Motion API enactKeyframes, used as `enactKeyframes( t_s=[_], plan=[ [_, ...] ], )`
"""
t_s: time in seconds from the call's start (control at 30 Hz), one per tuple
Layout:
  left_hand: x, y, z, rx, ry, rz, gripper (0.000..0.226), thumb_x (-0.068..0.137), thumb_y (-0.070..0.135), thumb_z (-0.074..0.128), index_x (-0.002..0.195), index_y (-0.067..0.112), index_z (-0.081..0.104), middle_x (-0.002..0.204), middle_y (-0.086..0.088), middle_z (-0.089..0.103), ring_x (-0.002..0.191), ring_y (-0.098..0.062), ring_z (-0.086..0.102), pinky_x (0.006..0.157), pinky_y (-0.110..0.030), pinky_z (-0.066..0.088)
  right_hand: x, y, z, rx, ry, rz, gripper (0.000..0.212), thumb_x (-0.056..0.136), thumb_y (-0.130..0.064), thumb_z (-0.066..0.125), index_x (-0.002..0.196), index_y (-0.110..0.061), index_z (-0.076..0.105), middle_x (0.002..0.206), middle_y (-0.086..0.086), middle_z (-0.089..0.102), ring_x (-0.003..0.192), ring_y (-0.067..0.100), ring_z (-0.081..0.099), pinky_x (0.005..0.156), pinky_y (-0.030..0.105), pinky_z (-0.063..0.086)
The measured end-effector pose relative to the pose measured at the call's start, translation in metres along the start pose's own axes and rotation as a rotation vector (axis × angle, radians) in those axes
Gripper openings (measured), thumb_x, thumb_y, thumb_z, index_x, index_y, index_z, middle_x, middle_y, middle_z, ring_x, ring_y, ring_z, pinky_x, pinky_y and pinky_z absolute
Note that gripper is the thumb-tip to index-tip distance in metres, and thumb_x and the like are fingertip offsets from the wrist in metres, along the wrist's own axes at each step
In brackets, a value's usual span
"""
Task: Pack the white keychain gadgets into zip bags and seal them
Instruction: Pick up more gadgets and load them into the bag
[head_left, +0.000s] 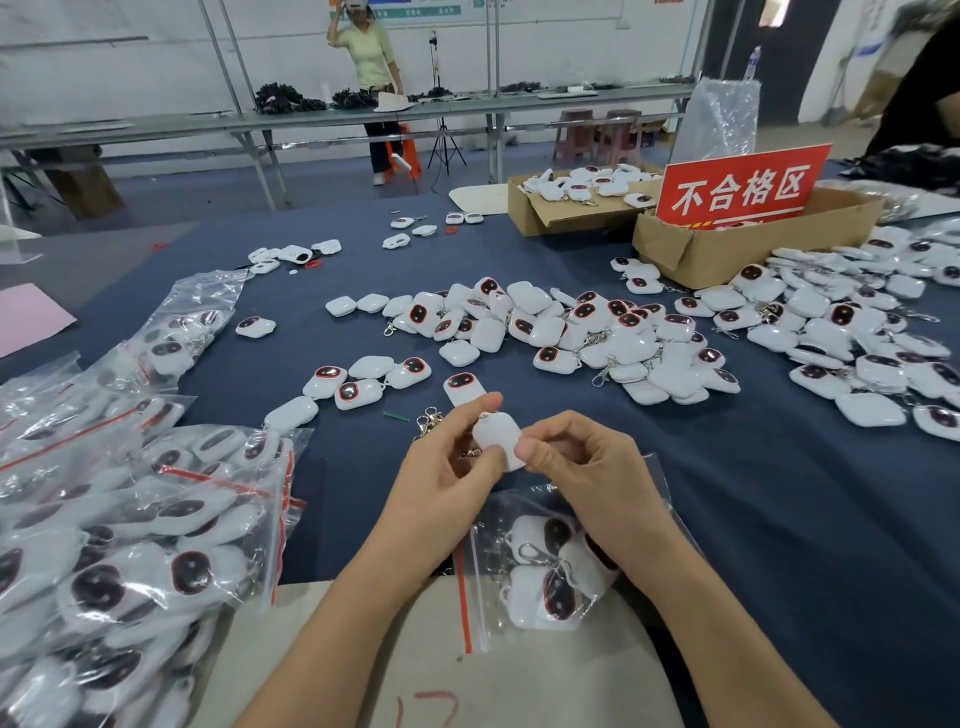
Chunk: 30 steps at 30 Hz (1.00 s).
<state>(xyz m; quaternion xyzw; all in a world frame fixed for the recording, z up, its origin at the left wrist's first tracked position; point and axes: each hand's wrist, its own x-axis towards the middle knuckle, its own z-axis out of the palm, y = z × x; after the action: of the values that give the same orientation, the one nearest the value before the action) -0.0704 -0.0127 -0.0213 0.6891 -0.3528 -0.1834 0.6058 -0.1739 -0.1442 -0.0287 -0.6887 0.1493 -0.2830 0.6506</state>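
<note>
White keychain gadget (496, 436) pinched between left hand (447, 488) and right hand (576, 467) fingers.

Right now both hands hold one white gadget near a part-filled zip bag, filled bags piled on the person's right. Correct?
No. The head view shows the filled bags piled on the person's left. Otherwise right: left hand and right hand hold one white gadget near the part-filled zip bag.

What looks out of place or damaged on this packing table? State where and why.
Towards the far left of the cloth, one gadget shows a dark open side, with a loose red ring beside it: apparently taken apart. A small green scrap lies near the held gadget.
</note>
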Motion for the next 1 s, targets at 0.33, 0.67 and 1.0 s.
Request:
enactKeyframes(
  t_s=[0.33,0.67,1.0],
  plan=[
    [0.001,0.004,0.002,-0.031,0.047,0.033,0.04,0.093,0.0,0.066,0.108,0.037,0.072,0.098,0.013,0.076,0.09,0.001,0.068,0.082,-0.008,0.047,0.001,0.001,-0.002,0.031,0.017,0.008,0.02,0.085,-0.002,0.077,0.091,-0.021,0.074,0.089,-0.007,0.079,0.085,0.006,0.075,0.073,0.01,0.053],
    [0.002,-0.001,0.002,0.015,0.117,0.049,0.025,0.096,0.015,0.068,0.111,0.035,0.069,0.098,0.006,0.074,0.092,-0.015,0.069,0.082,-0.021,0.055,0.001,-0.001,-0.003,0.013,0.059,-0.022,0.017,0.093,-0.007,0.069,0.1,-0.02,0.076,0.094,-0.009,0.079,0.084,0.007,0.074,0.073,0.013,0.054],
    [-0.026,0.014,-0.037,-0.053,0.144,-0.032,0.023,0.095,0.017,0.069,0.105,0.038,0.071,0.108,0.009,0.076,0.103,-0.006,0.07,0.088,-0.015,0.05,-0.007,-0.022,-0.01,0.11,0.115,-0.046,0.022,0.1,-0.005,0.057,0.107,-0.017,0.073,0.099,0.003,0.077,0.091,0.019,0.075,0.079,0.022,0.059]
  ],
)
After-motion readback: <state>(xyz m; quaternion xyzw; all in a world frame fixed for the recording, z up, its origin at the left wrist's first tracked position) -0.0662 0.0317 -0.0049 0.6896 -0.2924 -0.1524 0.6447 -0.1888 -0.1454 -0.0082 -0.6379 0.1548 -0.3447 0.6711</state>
